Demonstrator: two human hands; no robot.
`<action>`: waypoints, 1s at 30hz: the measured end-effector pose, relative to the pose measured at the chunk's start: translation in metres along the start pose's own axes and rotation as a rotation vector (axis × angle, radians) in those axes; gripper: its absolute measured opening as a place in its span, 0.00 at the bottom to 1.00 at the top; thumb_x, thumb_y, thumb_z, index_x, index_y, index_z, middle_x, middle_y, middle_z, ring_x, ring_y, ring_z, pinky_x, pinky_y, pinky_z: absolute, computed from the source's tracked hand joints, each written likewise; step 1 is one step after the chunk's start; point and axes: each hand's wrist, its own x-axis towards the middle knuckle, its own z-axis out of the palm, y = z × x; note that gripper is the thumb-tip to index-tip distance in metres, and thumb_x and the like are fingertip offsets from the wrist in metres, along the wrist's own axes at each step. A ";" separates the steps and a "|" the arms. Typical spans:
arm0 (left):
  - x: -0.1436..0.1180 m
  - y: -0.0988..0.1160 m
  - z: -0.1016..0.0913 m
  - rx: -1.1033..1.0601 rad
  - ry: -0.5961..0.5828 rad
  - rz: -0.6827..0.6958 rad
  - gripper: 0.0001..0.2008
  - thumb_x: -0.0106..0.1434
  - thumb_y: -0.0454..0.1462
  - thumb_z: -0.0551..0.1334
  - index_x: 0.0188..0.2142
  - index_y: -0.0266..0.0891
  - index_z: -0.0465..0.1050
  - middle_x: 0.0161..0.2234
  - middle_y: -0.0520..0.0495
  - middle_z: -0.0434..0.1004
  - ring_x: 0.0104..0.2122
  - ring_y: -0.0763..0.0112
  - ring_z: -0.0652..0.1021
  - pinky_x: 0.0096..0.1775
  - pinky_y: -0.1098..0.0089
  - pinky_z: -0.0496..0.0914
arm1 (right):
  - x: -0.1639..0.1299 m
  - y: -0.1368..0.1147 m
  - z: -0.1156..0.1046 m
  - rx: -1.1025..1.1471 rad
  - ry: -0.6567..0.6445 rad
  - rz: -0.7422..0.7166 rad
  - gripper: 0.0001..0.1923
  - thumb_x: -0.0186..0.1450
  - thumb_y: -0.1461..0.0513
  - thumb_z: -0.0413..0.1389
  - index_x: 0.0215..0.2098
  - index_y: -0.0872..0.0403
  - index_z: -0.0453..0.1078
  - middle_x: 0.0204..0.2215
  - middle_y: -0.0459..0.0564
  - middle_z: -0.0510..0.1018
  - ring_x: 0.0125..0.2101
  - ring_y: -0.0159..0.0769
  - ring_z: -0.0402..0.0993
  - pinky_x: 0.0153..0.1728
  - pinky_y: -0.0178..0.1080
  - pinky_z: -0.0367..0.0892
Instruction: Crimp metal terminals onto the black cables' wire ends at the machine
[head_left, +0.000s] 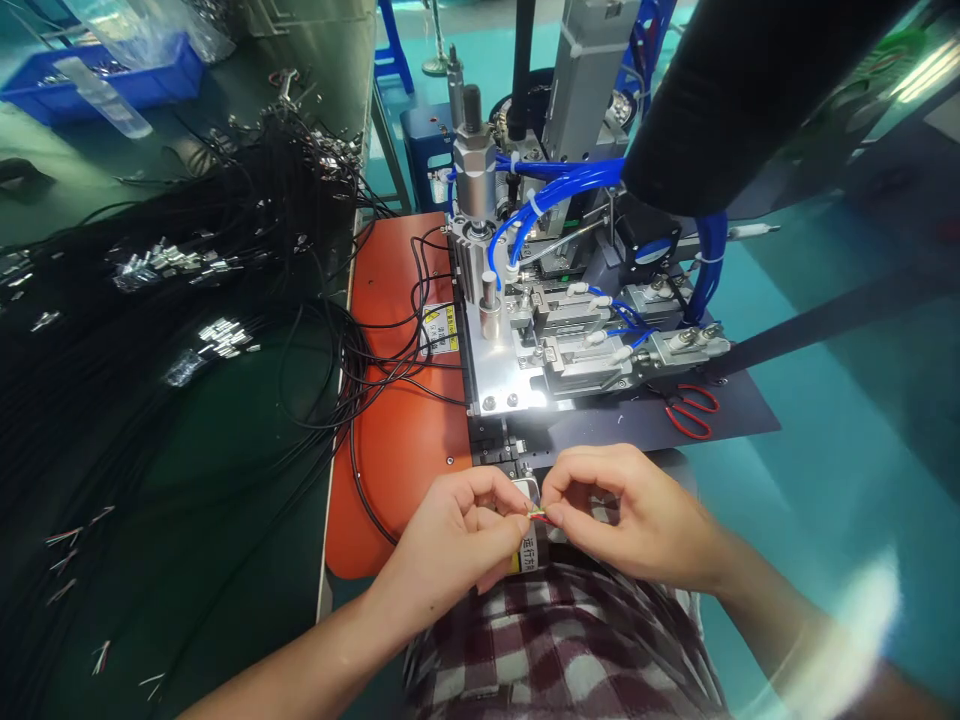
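Note:
Both of my hands meet in front of the machine, close to my lap. My left hand [480, 530] pinches thin coloured wires [537, 514], red and green-yellow, between thumb and fingertips. From the other side, my right hand [619, 510] grips the same wires with thumb and forefinger. Only a short stretch of them shows between the fingertips; the rest is hidden. Just beyond my hands stands the machine's metal plate [499, 375], with small cylinders and blue air tubes [577, 175] behind it.
An orange machine panel [405, 430] lies left of my hands, with black cables [360, 370] looping over it from the dark bench [247, 550]. Red-handled scissors [694, 410] rest at the right. A blue bin [165, 75] sits far left. A thick black tube [750, 100] hangs overhead.

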 end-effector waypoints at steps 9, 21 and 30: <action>-0.001 -0.004 -0.002 0.057 -0.118 -0.037 0.05 0.55 0.35 0.61 0.29 0.37 0.66 0.12 0.62 0.57 0.12 0.84 0.56 0.16 0.79 0.49 | 0.017 0.005 -0.017 0.265 -0.438 0.174 0.08 0.53 0.71 0.53 0.26 0.56 0.72 0.19 0.43 0.74 0.18 0.27 0.66 0.18 0.29 0.58; -0.001 -0.002 -0.004 0.091 -0.227 -0.075 0.03 0.55 0.33 0.61 0.28 0.37 0.67 0.13 0.61 0.56 0.13 0.84 0.56 0.16 0.79 0.48 | 0.024 0.013 -0.018 0.426 -0.618 0.270 0.08 0.50 0.70 0.53 0.27 0.58 0.73 0.19 0.43 0.75 0.18 0.25 0.64 0.19 0.27 0.59; 0.000 -0.002 -0.005 0.054 -0.290 -0.098 0.04 0.55 0.34 0.62 0.28 0.37 0.66 0.13 0.61 0.59 0.13 0.83 0.57 0.16 0.79 0.49 | 0.031 0.031 -0.005 0.682 -0.783 0.422 0.06 0.48 0.66 0.55 0.24 0.59 0.73 0.17 0.43 0.76 0.13 0.23 0.64 0.15 0.26 0.58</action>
